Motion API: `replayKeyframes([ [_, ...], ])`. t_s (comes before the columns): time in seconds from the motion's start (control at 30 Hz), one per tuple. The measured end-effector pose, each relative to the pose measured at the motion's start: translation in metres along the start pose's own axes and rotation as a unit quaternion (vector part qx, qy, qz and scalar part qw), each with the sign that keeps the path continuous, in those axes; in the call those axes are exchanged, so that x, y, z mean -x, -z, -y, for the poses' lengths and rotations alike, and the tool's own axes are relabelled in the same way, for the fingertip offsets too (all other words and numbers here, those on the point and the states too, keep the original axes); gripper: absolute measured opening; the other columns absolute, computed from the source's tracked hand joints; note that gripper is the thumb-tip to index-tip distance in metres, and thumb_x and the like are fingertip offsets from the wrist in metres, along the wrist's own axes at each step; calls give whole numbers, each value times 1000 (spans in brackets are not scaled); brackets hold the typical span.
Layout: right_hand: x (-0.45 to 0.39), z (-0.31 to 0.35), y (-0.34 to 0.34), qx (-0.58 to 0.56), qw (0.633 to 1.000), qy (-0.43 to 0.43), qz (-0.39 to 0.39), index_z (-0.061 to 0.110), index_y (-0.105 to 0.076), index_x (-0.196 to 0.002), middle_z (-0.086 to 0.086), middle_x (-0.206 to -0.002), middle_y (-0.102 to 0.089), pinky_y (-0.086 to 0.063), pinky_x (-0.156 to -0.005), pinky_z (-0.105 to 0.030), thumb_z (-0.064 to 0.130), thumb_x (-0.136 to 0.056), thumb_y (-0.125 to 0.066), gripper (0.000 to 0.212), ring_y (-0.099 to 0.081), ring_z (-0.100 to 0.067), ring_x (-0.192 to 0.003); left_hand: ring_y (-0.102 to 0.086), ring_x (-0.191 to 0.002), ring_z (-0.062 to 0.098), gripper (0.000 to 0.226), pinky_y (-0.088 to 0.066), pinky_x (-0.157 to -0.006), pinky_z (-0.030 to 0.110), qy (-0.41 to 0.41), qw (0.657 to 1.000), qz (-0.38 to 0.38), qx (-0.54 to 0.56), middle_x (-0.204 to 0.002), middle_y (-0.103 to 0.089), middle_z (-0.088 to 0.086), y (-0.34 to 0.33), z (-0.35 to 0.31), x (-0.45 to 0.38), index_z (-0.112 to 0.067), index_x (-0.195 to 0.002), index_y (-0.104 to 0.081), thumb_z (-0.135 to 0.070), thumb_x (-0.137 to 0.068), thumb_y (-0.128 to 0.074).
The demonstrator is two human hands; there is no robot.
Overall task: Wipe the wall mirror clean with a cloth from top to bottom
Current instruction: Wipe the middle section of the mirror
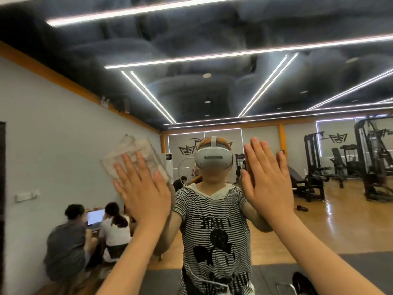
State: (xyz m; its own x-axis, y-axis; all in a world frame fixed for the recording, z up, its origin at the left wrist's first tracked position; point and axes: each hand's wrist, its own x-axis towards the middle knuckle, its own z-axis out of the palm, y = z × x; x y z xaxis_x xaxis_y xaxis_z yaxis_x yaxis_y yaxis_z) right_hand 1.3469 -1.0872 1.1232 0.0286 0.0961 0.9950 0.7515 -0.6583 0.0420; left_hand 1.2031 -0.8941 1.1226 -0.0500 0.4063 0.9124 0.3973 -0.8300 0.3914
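Pressing the cloth (136, 160) flat on the mirror (63, 128) with my left hand (144, 188), at about 10 o'clock from frame centre. Fingers (127, 167) straight and slightly spread over the cloth, palm down on it, no pinch. Cloth sits between hand and glass, its upper half sticking out above the fingertips.

Right hand (268, 177) at about 2 o'clock, open, fingers straight and close together, flat against the bare glass, holding nothing. Looks like a brace.

Farther back it's all reflection: me in a striped shirt (212, 220) at 6 o'clock, seated people with a laptop (95, 217) at 8, gym machines (314, 167) at 3.

Progress, my read: early. Cloth is at roughly head height, and plenty of glass lies above and below it. Can't make out smears or a cleaned band, so what's done is unclear. Full downward run looks left to do.
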Motion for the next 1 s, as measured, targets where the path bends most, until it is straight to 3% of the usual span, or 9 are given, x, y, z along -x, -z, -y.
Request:
replayKeyframes([
  [0.1, 1, -1, 0, -6, 1000, 0, 1, 11, -36, -148, -8, -155, -31, -3, -117, -38, 39, -95, -33, 59, -20, -19, -144, 5, -146, 25, 62, 19, -115, 30, -76, 997, 12, -23, -159, 5, 6, -3, -6, 5, -18, -152, 2, -41, -97, -15],
  [0.2, 0, -2, 0, -10, 1000, 6, 4, 11, -35, -148, -6, -156, -26, -4, -117, -39, 38, -95, -33, 59, -17, -18, -144, 9, -147, 19, 63, 19, -115, 27, -160, 985, 44, -54, -160, 3, 6, 3, 17, 0, -23, -154, 5, -41, -98, -19],
  [0.3, 0, -3, -1, -9, 1000, 9, 4, 12, -32, -149, -3, -156, -20, 2, -118, -36, 38, -95, -33, 60, -14, -16, -144, 12, -147, 13, 62, 17, -116, 25, -212, 972, 61, -80, -161, -3, 9, 12, 49, -15, -21, -154, -3, -41, -98, -19],
  [0.47, 1, -2, -3, -17, 1000, 4, 1, 13, -29, -150, -3, -156, -19, -7, -117, -42, 38, -96, -32, 59, -12, -14, -145, 1, -149, 29, 66, 2, -119, 44, -18, 998, 27, -54, -162, -3, 14, 28, 69, -33, -12, -155, -7, -40, -95, -14],
  [0.63, 1, -1, -3, -19, 1000, 3, -4, 12, -27, -150, -8, -156, -28, -8, -116, -45, 37, -96, -31, 60, -16, -18, -144, 6, -149, 32, 67, 9, -117, 41, 74, 997, 3, -20, -162, 4, 15, 17, 28, -19, -14, -155, -2, -39, -94, -15],
  [0.73, 2, -1, -3, -19, 1000, 8, -13, 11, -28, -149, -8, -155, -27, -9, -115, -46, 37, -95, -32, 60, -18, -20, -144, 8, -149, 31, 67, 12, -116, 40, 20, 999, 26, -25, -162, 7, 13, 9, -7, -1, -16, -153, 5, -42, -93, -10],
  [0.83, 2, -2, -4, -18, 1000, 12, -14, 10, -27, -149, -8, -156, -22, -10, -116, -47, 36, -96, -32, 59, -15, -19, -144, 7, -148, 30, 68, 14, -117, 36, -121, 990, 46, -50, -161, 7, 13, -6, -43, 24, -17, -154, 6, -41, -95, -16],
  [1.0, 1, -4, -2, -17, 1000, 13, -7, 11, -27, -149, -6, -156, -22, -11, -116, -46, 37, -95, -32, 60, -15, -17, -144, 15, -148, 19, 69, 12, -117, 32, -224, 969, 61, -81, -161, 1, 11, -6, -33, 19, -19, -155, -2, -42, -95, -26],
])
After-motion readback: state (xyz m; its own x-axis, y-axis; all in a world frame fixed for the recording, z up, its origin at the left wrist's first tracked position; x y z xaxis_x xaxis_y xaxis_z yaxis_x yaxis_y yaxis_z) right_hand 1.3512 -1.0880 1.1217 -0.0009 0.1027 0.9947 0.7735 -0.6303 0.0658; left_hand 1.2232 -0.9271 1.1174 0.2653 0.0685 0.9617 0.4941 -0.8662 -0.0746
